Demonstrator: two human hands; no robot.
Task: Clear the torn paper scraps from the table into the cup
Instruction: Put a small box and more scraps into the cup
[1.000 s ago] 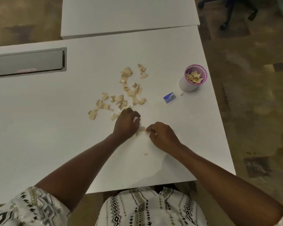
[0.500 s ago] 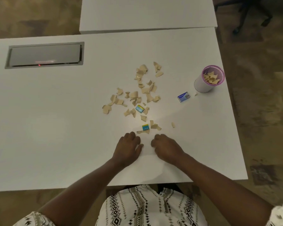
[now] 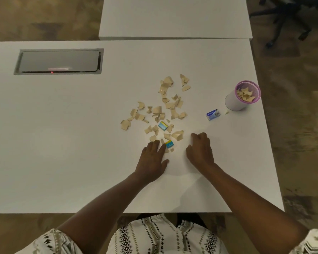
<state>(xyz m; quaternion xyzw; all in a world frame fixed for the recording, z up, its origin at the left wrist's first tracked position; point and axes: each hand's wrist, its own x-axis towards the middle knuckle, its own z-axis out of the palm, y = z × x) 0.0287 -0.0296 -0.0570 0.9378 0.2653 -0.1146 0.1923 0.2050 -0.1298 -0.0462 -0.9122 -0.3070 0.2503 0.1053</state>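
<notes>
Done so far: the cup (image 3: 233, 104) already holds a layer of scraps (image 3: 246, 95), visible through its pink rim, so you have made at least a start on the clearing.
Left to do: most of the job, by the look of it. A loose spread of scraps (image 3: 170, 105) lies on the middle of the table (image 3: 62, 143), running from just ahead of your fingers to well beyond them.
Stray scrap (image 3: 226, 112): one small piece lies just beside the cup's base, outside it, and needs picking up too.
Cup position: upright near the table's right edge, well apart from the main spread, beyond and to the right of your right hand.
Left hand (image 3: 152, 158): palm down on the table with the fingers straight and slightly spread. The fingertips are at the near edge of the spread, touching or just short of the closest pieces. It grips nothing.
Right hand (image 3: 200, 151): knuckles up and fingers curled under, just right of the nearest scraps. You cannot tell from here whether it has a piece pinched beneath it.
Not paper: two blue-and-yellow blocks (image 3: 163, 125) sit among the scraps, and a blue box (image 3: 212, 114) lies between the spread and the cup. You will likely want to sort round these rather than sweep them in.
Estimate: early to middle of the task, with many more handfuls to carry across.
</notes>
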